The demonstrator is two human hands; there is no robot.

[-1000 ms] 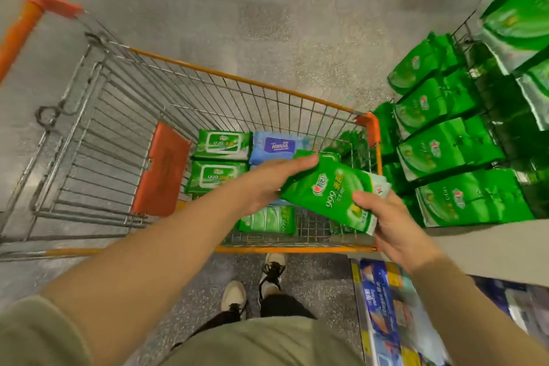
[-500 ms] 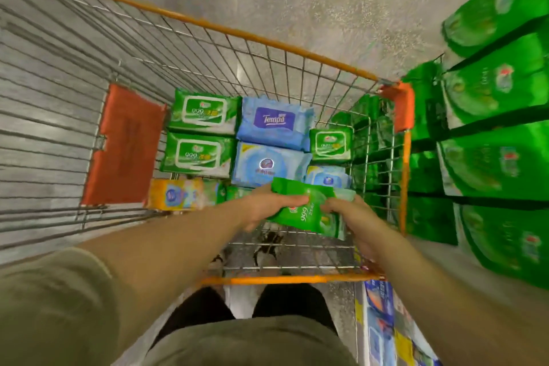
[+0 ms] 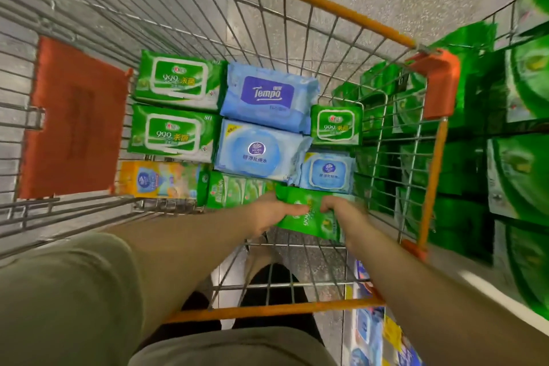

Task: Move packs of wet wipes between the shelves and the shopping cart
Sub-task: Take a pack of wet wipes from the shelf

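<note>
Both my hands hold one green wet wipes pack (image 3: 309,214) low inside the shopping cart (image 3: 326,0), near its front right corner. My left hand (image 3: 271,212) grips the pack's left end and my right hand (image 3: 341,209) grips its right end. The pack sits just in front of a small blue pack (image 3: 328,171) and beside a green multi-pack (image 3: 234,189). Several other wipes packs lie on the cart floor: two large green ones (image 3: 175,105), a blue Tempo pack (image 3: 267,96), a light blue pack (image 3: 258,151), a small green pack (image 3: 337,125) and a yellow pack (image 3: 157,180).
Shelves on the right (image 3: 520,157) carry rows of large green packs close against the cart's orange-cornered side. An orange flap (image 3: 74,116) hangs at the cart's left end. Blue boxed goods (image 3: 374,336) lie on a low shelf at the bottom right.
Both hands have carried the green pack from above the cart's rim down to the cart floor, and my head has leaned in closer over the cart.
</note>
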